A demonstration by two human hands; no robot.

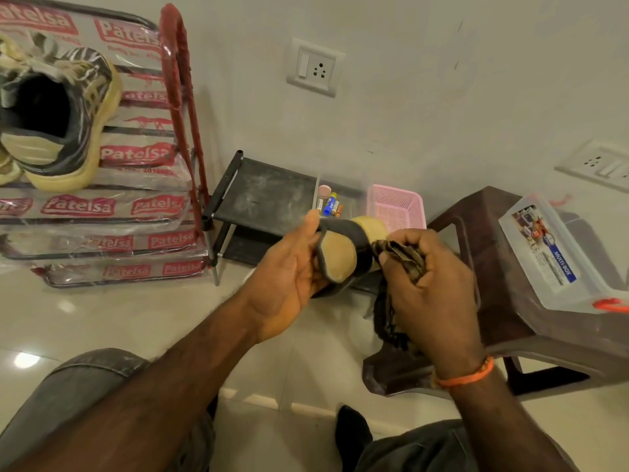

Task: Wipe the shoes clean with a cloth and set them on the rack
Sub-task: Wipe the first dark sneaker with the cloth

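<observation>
My left hand (pixel 289 267) grips a grey and tan shoe (pixel 340 253) by its heel, held above the floor in the middle of the view. My right hand (pixel 429 287) grips a dark patterned cloth (pixel 401 253) bunched against the shoe's side, with the cloth's tail hanging below the hand. A striped sneaker with a yellowed sole (pixel 64 117) sits on the top shelf of the plastic-wrapped rack (pixel 112 206) at the left. A second shoe's edge (pixel 6 168) shows beside it at the frame's edge.
A low black shelf (pixel 258 195) stands against the wall, holding a clear tray with batteries (pixel 332 204) and a pink basket (pixel 396 206). A brown plastic stool (pixel 503 301) at the right carries a clear lidded box (pixel 551 257). Wall sockets are above. My knees are at the bottom.
</observation>
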